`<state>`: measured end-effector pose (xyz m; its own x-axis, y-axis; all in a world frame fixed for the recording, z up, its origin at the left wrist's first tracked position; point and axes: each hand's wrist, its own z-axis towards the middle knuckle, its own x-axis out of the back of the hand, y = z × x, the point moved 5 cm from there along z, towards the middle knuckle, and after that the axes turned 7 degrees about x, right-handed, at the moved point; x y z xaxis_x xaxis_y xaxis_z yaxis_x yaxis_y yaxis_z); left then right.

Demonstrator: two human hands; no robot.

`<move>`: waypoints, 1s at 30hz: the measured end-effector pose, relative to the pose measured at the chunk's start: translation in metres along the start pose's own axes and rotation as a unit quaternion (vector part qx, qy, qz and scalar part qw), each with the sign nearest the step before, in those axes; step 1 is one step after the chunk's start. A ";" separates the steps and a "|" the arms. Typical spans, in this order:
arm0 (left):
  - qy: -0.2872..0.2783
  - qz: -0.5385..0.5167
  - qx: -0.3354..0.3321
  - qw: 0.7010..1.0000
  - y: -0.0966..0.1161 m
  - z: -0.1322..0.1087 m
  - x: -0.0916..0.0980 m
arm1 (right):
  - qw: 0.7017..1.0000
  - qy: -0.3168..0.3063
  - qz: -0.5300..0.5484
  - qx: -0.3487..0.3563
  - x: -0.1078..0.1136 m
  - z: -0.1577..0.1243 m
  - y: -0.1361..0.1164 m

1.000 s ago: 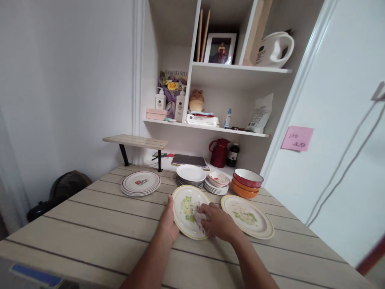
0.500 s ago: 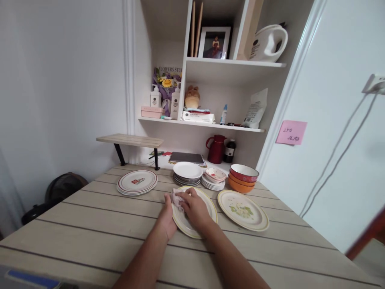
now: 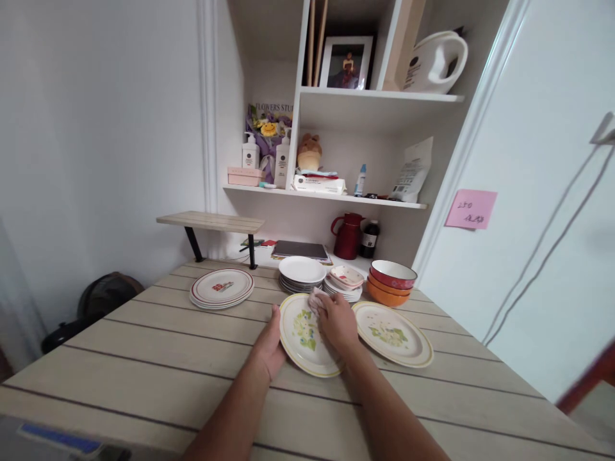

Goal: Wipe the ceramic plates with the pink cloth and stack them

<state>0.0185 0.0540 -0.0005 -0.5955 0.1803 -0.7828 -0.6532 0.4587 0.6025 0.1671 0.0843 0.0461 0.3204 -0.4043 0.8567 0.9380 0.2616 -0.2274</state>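
Note:
A cream plate (image 3: 303, 336) with a yellow rim and a green leaf pattern is tilted up in front of me. My left hand (image 3: 270, 346) grips its left edge, thumb along the rim and fingers hidden beneath. Bunched in my right hand (image 3: 340, 323) is a pale cloth (image 3: 316, 299), pressed on the plate's upper right part. My right hand and wrist cover the plate's right side. Just right of it lies a second plate (image 3: 391, 336) with the same pattern, flat on the table.
Plates with red rims (image 3: 221, 287) are stacked at the left. Behind my hands stand a stack of white-topped plates (image 3: 302, 270), small dishes (image 3: 346, 276) and nested red and orange bowls (image 3: 391, 282). A raised wooden shelf (image 3: 211, 221) and a red jug (image 3: 346, 237) are farther back.
My right hand has moved the cloth from the plate's upper left to its upper right, uncovering the leaf pattern. My left hand keeps its hold on the edge.

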 end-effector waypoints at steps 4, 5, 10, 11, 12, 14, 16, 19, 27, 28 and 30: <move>-0.013 -0.003 -0.019 1.000 0.002 -0.002 -0.006 | 0.992 0.013 0.082 0.096 -0.003 0.000 -0.031; -0.021 -0.010 -0.019 1.000 0.002 -0.003 -0.007 | 0.988 0.012 0.102 0.119 -0.003 -0.001 -0.040; -0.015 -0.028 -0.014 0.999 0.002 -0.003 -0.006 | 0.968 -0.023 0.166 0.189 -0.001 -0.010 -0.068; -0.014 -0.031 -0.016 0.999 0.002 -0.003 -0.005 | 0.964 -0.034 0.177 0.197 0.000 -0.012 -0.070; -0.016 -0.034 -0.017 0.999 0.002 -0.004 -0.005 | 0.959 -0.046 0.188 0.208 0.000 -0.014 -0.072; -0.021 -0.037 -0.013 0.999 0.002 -0.005 -0.004 | 0.946 -0.075 0.207 0.238 0.003 -0.020 -0.074; -0.023 -0.035 0.001 0.999 0.001 -0.005 -0.004 | 0.933 -0.109 0.221 0.263 0.006 -0.027 -0.073; -0.017 -0.028 0.016 0.999 0.000 -0.006 -0.003 | 0.907 -0.180 0.252 0.284 0.014 -0.040 -0.068; -0.002 -0.042 -0.027 0.999 0.006 0.000 0.004 | 0.906 -0.297 0.245 0.174 0.026 -0.050 -0.018; 0.009 -0.044 -0.038 0.998 0.007 0.000 0.006 | 0.917 -0.290 0.232 0.145 0.026 -0.048 -0.010; 0.031 -0.043 -0.062 0.997 0.009 0.001 0.010 | 0.940 -0.260 0.200 0.092 0.024 -0.042 0.004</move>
<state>0.0077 0.0606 -0.0030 -0.5591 0.0896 -0.8242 -0.7537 0.3594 0.5503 0.1840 0.0392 0.0461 0.4893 0.2283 0.8417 0.7024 0.4689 -0.5355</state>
